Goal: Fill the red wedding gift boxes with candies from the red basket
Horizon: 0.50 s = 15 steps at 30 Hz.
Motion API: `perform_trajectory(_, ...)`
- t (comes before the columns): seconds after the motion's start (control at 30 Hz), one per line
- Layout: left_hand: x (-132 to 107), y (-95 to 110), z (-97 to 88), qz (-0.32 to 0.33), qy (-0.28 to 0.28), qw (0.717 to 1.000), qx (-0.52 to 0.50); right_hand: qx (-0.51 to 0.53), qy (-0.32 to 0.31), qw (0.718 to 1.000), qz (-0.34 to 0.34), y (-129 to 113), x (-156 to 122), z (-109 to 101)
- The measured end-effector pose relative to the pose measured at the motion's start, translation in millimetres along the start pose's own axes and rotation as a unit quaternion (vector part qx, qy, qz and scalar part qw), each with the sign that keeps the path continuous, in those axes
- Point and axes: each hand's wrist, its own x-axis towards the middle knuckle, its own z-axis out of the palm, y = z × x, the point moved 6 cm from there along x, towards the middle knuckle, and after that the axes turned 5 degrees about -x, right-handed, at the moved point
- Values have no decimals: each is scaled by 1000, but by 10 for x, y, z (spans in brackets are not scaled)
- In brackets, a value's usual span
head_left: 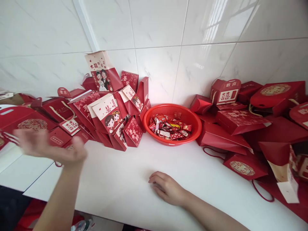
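The desk (115,179) bears a basket (196,121), twelve o'clock from the half-spread right hand (169,190). Boxes (110,115) stand two o'clock from the spread left hand (51,147).

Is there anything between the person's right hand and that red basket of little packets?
Nothing visible stands in the way: just white tabletop between the right hand and the red basket. Red boxes flank the basket on both sides, off that line.

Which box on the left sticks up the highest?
The cream-and-red box printed with a couple in a white gown and dark suit; its top rises above all the others.
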Motion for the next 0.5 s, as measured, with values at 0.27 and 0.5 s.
perform_trajectory(0.27,-1812,1423,1753,123,-529,811,-217,-132,62,988,-54,8,-40,-326)
perform_trajectory(0.5,-2203,1449,2158,135,-617,748,-205,-321,317,886,103,83,-517,-1800)
